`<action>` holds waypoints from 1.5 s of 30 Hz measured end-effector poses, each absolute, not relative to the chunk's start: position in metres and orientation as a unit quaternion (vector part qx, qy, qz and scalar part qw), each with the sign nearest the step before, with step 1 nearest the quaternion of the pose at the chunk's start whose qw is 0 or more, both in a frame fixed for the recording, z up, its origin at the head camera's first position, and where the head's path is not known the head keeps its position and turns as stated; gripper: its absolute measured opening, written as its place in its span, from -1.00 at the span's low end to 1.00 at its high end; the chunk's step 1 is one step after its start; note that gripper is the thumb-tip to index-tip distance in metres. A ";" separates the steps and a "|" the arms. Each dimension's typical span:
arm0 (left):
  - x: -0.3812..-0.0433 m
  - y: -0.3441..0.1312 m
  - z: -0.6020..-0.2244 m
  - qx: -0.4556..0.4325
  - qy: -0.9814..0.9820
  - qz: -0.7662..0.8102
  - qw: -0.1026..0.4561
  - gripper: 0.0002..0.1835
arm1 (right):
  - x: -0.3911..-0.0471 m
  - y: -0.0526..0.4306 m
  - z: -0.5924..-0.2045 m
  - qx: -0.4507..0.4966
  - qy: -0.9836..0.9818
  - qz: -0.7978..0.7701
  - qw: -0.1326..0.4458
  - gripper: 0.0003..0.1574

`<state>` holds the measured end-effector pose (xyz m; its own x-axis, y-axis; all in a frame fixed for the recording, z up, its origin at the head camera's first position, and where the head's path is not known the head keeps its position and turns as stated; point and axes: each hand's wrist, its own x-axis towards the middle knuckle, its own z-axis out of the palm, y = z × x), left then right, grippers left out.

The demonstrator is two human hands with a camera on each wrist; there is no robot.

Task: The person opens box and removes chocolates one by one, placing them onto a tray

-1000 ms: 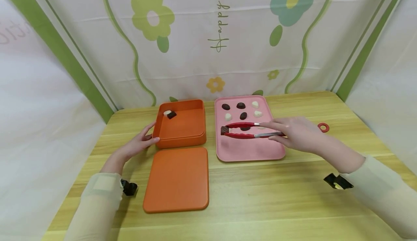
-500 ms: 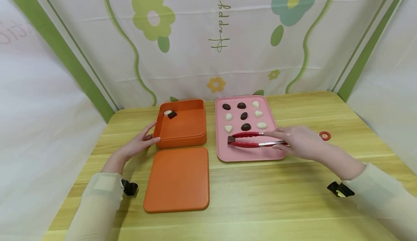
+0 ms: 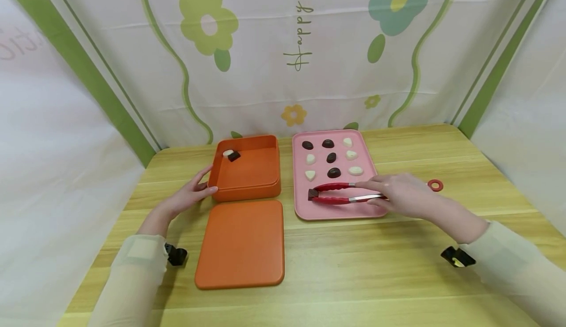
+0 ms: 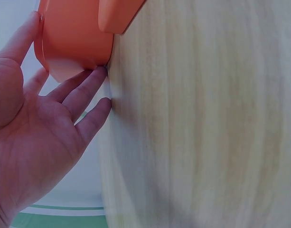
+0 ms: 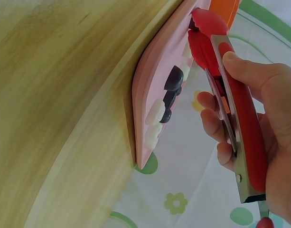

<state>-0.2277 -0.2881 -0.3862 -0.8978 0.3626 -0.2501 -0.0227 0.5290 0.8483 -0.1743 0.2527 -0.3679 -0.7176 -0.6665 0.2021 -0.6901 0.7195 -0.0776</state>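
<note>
My right hand [image 3: 404, 194] grips red-and-silver tongs [image 3: 333, 200] over the front part of the pink tray [image 3: 340, 212]. A dark square chocolate [image 3: 313, 194] sits between the tong tips; whether it touches the tray cannot be told. Behind the tongs, several dark and white chocolates [image 3: 333, 172] lie in rows on the tray. My left hand [image 4: 45, 118] touches the left front corner of the open orange box [image 3: 247, 193], thumb at its rim and fairly straight fingers along its side. Inside that box, a white chocolate [image 3: 227, 153] and a dark chocolate [image 3: 234, 156] lie together at the back left.
An orange lid [image 3: 240, 243] lies flat in front of the box. Box and tray stand side by side on the wooden table [image 3: 353, 273], with a narrow gap between them. A patterned curtain [image 3: 256, 81] hangs behind the table.
My right hand has brought the tongs and the dark square chocolate nearer the tray's front and slightly right, uncovering the third row of chocolates. My left hand has stayed at the box.
</note>
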 end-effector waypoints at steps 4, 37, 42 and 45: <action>-0.228 -0.288 -0.387 0.102 0.851 0.473 0.203 -0.13 | -0.176 0.254 -0.370 0.374 -0.919 0.074 0.098 -0.39; -0.230 -0.290 -0.389 0.097 0.860 0.459 0.200 -0.11 | -0.213 0.225 -0.307 0.388 -0.911 0.054 0.131 -0.27; -0.230 -0.291 -0.390 0.096 0.858 0.463 0.200 -0.11 | -0.226 0.213 -0.304 0.427 -0.890 0.049 0.152 -0.35; -0.230 -0.290 -0.390 0.094 0.855 0.468 0.201 -0.11 | -0.233 0.203 -0.301 0.428 -0.891 0.043 0.144 -0.36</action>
